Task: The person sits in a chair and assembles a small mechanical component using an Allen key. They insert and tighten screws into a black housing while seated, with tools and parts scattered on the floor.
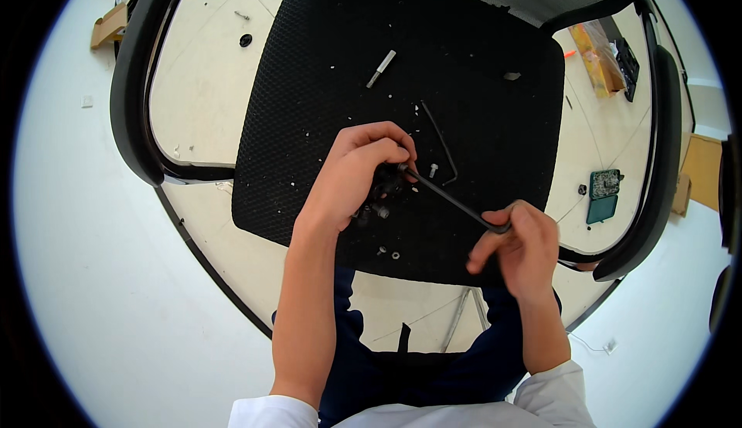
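My left hand (357, 167) is closed round a small black part (385, 182), mostly hidden by the fingers. A black hex key (452, 200) runs from that part to my right hand (522, 244), which pinches its bent end between thumb and fingers. The key's far tip meets the black part by my left fingertips. Both hands are above the black chair seat (309, 103). Beside the key lie a second, thinner hex key (439, 138) and a small silver screw (433, 171). A bolt (380, 211), a nut (396, 256) and another small screw (382, 250) rest nearer me.
A silver-and-white rod (381, 69) and pale crumbs lie farther back on the seat. Curved black armrests (135, 80) flank it. On the floor at right are an open green case (603, 196) and a yellow box (599, 57); a cardboard box (110, 26) stands far left.
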`<state>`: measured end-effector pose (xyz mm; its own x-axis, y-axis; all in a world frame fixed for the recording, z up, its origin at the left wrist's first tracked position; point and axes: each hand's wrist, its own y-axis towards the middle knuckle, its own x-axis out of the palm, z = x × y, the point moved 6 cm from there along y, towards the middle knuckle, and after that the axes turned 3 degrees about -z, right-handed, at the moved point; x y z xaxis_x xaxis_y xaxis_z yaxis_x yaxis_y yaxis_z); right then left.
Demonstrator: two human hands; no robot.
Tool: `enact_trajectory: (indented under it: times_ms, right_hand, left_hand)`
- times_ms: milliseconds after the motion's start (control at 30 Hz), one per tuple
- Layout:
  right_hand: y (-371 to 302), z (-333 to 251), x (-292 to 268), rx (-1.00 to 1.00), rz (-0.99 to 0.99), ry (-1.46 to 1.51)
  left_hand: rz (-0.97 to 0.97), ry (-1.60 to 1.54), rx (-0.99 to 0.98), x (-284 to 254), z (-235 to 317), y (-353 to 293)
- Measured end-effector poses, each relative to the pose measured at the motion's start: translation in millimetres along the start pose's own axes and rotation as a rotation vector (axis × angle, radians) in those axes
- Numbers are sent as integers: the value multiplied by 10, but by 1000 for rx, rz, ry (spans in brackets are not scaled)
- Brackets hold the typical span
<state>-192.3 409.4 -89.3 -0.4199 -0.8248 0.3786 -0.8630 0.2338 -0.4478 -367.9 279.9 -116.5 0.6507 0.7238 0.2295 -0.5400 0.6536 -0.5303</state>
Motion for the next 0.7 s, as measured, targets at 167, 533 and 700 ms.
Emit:
enact_trajectory:
  times_ms: [167, 533, 700]
  right_hand:
    - [41, 239, 102, 191, -39, 743]
    - [-17, -124, 127, -293, 2, -528]
    - [53, -61, 164, -69, 92, -47]
  left_hand:
    - [8, -22, 74, 27, 57, 26]
    - [26, -23, -33, -9, 15, 0]
    - [45, -7, -14, -18, 8, 8]
